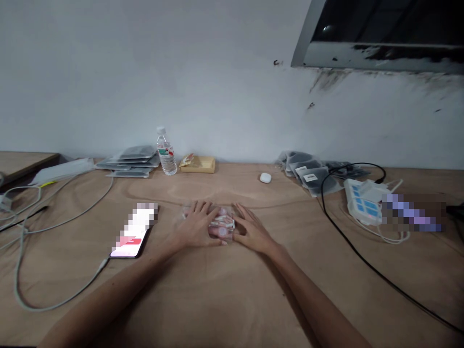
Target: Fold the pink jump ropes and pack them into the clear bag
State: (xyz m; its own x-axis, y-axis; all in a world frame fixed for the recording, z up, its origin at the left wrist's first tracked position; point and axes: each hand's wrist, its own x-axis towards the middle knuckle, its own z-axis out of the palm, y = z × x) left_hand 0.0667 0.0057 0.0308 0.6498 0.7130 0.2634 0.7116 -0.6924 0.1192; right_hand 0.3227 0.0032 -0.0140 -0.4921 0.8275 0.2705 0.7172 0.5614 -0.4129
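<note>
Both my hands rest on the wooden table (pixel 224 290) at its middle. My left hand (pixel 197 224) lies flat with fingers spread over a small clear packet with pink and white contents (pixel 222 223). My right hand (pixel 250 229) lies open beside it, fingers stretched out and touching the packet's right edge. Most of the packet is hidden under my fingers.
A phone (pixel 134 234) on a white cable lies left of my hands. A water bottle (pixel 166 152), grey pouches (pixel 130 162) and a yellow box (pixel 199 164) stand by the wall. A white earbud case (pixel 265 178), more pouches (pixel 308 174), a white power strip (pixel 362 200) and a black cable (pixel 362 263) lie to the right.
</note>
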